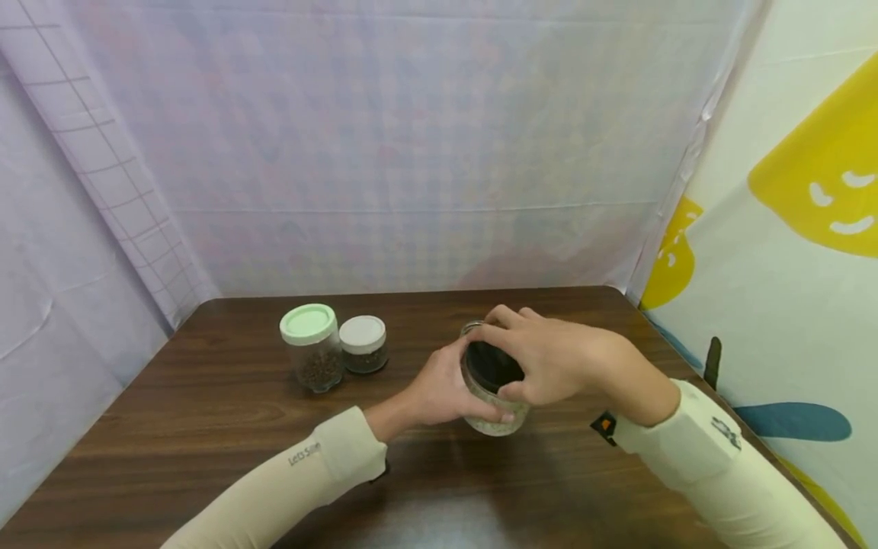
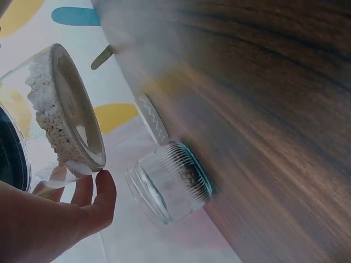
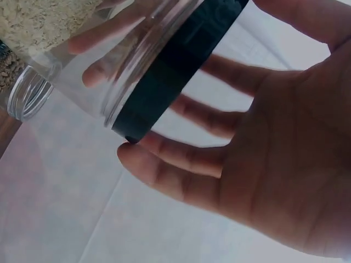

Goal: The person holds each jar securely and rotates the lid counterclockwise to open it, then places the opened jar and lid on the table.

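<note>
My left hand (image 1: 442,387) grips a clear glass jar (image 2: 57,118) by its side. Pale grains like rice (image 3: 41,24) lie inside the jar, and its underside shows in the left wrist view, lifted off the table. A black lid (image 1: 490,367) sits on the jar's mouth. From above, my right hand (image 1: 555,358) holds that lid, its fingers (image 3: 181,159) along the far rim and the thumb on the near side. Just behind stands a ribbed glass jar (image 2: 170,183) without a lid, with brown contents at its bottom; my hands mostly hide it in the head view.
A jar with a light green lid (image 1: 310,324) and a shorter jar with a white lid (image 1: 362,334) stand side by side on the wooden table (image 1: 206,404), left of my hands. A pale disc (image 2: 151,118) with a zigzag edge lies beside the ribbed jar. Curtains hang behind.
</note>
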A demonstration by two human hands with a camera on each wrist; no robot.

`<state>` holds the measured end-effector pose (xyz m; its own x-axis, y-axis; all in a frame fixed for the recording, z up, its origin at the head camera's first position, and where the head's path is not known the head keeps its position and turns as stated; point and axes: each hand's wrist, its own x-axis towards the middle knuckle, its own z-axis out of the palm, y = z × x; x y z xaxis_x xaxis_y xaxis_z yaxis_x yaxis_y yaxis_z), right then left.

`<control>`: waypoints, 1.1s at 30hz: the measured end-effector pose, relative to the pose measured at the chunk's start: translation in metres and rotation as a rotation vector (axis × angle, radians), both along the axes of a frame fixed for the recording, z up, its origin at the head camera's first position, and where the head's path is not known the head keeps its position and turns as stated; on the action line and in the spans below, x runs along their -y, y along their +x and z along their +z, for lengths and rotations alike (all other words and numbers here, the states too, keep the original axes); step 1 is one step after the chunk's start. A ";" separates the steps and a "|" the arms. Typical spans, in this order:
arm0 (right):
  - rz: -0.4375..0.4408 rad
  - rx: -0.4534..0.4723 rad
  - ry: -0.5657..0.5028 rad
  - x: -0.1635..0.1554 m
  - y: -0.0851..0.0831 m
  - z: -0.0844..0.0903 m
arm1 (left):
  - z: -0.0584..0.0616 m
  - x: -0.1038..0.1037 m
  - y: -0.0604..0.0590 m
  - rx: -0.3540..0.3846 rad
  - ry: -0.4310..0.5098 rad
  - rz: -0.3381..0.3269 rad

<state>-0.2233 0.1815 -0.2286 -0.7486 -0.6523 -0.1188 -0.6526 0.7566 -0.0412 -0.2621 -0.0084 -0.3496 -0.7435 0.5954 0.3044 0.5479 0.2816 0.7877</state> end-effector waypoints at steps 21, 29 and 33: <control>-0.153 -0.233 -0.077 0.010 0.008 0.009 | 0.000 0.001 0.000 -0.009 0.016 0.014; -0.305 -0.243 0.061 0.022 0.007 -0.002 | 0.000 0.000 0.002 0.025 0.039 -0.007; -0.289 -0.197 0.108 0.022 0.005 -0.006 | 0.000 0.000 0.002 0.051 0.057 -0.030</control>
